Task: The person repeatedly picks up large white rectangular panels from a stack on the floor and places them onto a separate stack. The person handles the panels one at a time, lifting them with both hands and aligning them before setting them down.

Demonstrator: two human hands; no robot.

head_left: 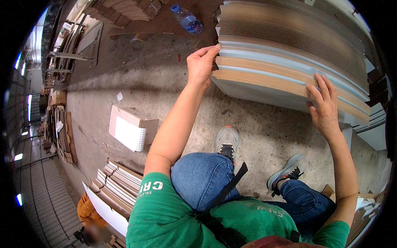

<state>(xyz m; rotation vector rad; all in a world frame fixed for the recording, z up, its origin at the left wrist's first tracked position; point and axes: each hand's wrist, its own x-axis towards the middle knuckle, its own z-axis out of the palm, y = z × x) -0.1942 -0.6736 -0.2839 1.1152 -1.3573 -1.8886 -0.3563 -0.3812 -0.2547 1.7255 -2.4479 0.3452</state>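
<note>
A thick stack of flat cardboard sheets [289, 49] stands before me, its layered edges brown and pale blue-white. At its left end, my left hand [200, 68] is closed on the sheets' corner, thumb and forefinger at the pale layers; its other fingers are partly hidden. My right hand [324, 101] grips the near layers towards the right end. Its bent fingers reach over the edges while the thumb lies against the near side. A smooth grey-white face [256, 93] of the nearest sheet shows below the edges.
Left on the concrete floor sits a small cardboard box [130, 127] with a white sheet. A plastic bottle [187, 19] lies beyond it, near stacked brown cardboard [124, 10]. Behind my left arm are more sheets [113, 186] and a person in orange [89, 211]. My shoes [227, 138] are below the stack.
</note>
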